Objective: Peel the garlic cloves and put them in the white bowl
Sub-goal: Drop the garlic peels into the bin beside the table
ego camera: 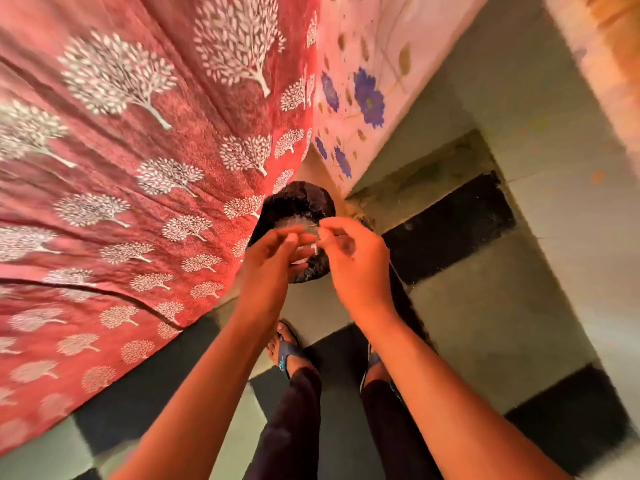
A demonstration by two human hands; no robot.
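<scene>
The left hand (277,258) and right hand (349,251) meet fingertip to fingertip, both pinching a small pale garlic piece (306,230), blurred, above a dark round bin lined with a black bag (301,199) beside the red tree-patterned cloth (138,168)

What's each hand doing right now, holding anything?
Left hand: fingers curled, pinching a small pale piece; too blurred to say whether clove or skin.
Right hand: fingers curled, pinching the same piece from the other side.
</scene>
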